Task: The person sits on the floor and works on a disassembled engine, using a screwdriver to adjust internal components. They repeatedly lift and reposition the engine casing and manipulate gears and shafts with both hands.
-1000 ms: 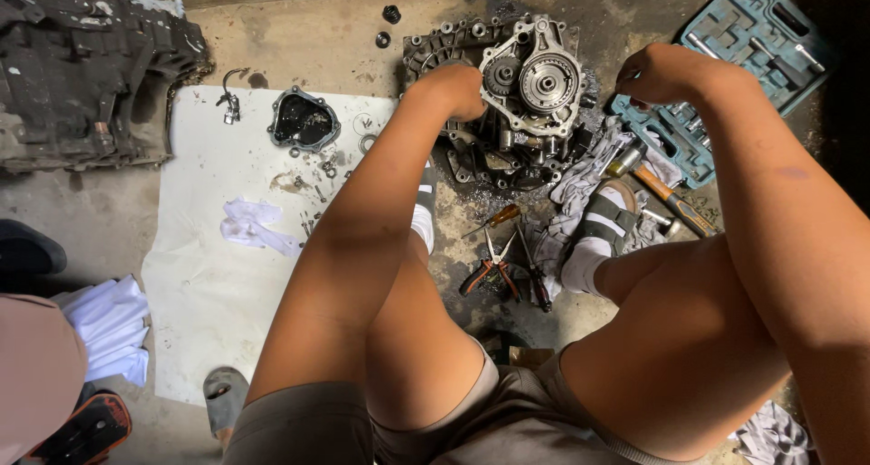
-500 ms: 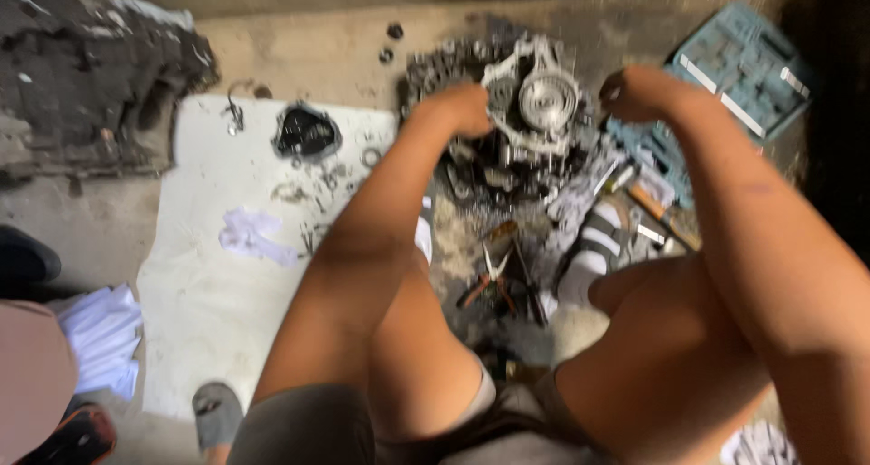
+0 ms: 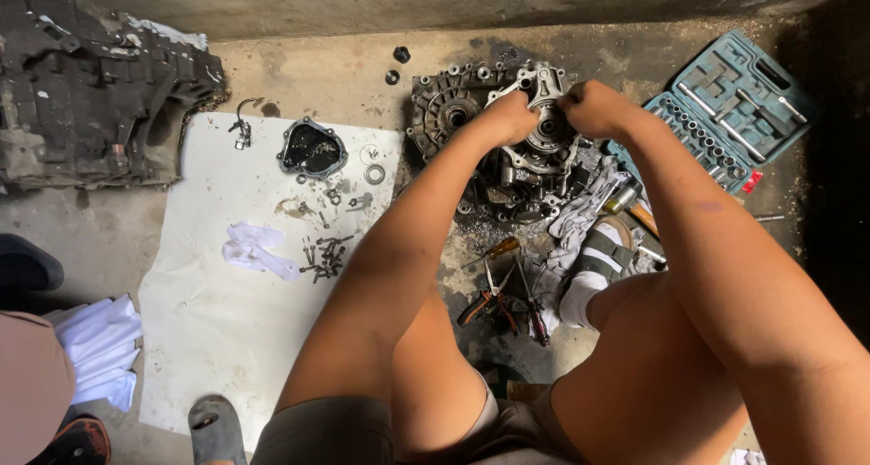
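A greasy metal gearbox housing (image 3: 453,107) lies on the concrete floor in front of me. On top of it sits a lighter metal cover piece with a round bearing hub (image 3: 546,92). My left hand (image 3: 509,118) grips the left side of that piece, fingers closed over its edge. My right hand (image 3: 594,108) grips its right side, close beside the left hand. Both hands meet over the hub, and part of it is hidden under them. My knees and socked foot (image 3: 594,270) are just below the housing.
A white sheet (image 3: 227,320) on the left holds a black cover (image 3: 313,150), washers, several bolts (image 3: 324,255) and a rag. A large dirty casing (image 3: 86,93) lies far left. An open socket set case (image 3: 725,107) is right. Pliers and screwdrivers (image 3: 503,293) lie near my legs.
My two hands have come together over the cover piece; the right hand moved in from the right side. The view shifted slightly during the motion.
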